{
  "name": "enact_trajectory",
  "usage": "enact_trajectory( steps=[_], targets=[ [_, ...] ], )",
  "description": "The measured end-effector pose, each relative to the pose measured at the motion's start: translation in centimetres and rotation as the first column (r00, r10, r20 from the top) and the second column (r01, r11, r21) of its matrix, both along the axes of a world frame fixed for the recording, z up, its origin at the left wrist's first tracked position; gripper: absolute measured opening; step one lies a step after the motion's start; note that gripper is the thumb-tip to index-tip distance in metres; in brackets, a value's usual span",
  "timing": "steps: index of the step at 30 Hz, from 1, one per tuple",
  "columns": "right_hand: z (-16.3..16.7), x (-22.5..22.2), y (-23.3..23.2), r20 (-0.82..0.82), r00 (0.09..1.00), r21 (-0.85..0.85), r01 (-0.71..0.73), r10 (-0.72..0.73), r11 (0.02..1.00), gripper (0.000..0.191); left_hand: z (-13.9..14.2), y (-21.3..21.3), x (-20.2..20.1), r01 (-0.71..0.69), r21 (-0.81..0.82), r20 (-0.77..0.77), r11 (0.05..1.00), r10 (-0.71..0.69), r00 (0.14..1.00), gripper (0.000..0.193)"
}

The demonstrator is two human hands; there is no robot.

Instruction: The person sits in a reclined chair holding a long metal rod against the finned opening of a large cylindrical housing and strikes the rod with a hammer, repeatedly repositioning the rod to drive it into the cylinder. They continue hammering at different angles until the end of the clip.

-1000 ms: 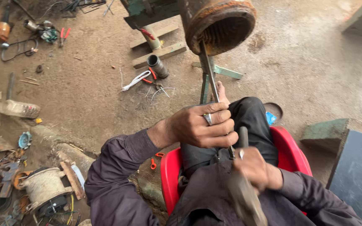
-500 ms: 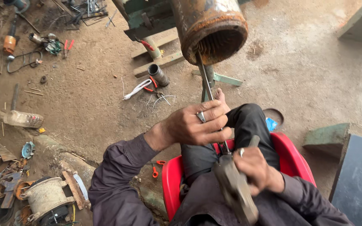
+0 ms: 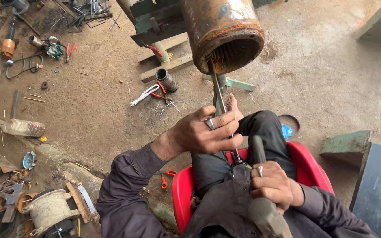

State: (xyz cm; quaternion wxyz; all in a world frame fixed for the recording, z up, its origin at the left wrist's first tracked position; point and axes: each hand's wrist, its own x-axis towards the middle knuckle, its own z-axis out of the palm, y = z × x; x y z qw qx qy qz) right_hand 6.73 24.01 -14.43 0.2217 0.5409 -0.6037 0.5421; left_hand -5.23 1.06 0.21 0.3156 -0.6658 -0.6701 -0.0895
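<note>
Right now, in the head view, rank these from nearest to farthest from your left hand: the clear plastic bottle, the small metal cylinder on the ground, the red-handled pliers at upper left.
1. Small metal cylinder, just above the left hand.
2. Clear plastic bottle, far left.
3. Red-handled pliers, upper left; close to the bottle's rank.

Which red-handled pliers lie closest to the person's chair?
The small red-handled pliers on the ground beside the red plastic chair; the others lie farther off in the dirt.
</note>
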Motion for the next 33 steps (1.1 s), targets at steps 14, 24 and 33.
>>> enact_trajectory(
  steps=[14,24,33],
  targets=[
    [-2.3,-1.4,-0.2,0.130,0.962,0.199,0.211,-0.239,0.957,0.054,-0.1,0.2,-1.6,-0.009,-0.002,0.086,1.000,0.009,0.996,0.009],
    [-1.5,-2.8,-0.3,0.085,0.990,0.031,0.108,-0.110,0.994,0.034,-0.2,0.2,-3.2,-0.033,0.015,0.084,0.999,0.031,0.996,0.009],
    [-2.3,-4.0,-1.2,0.105,0.989,0.070,0.097,-0.104,0.993,0.042,-0.2,0.3,-4.1,-0.052,0.005,0.081,0.999,0.052,0.995,0.007]
  ],
)
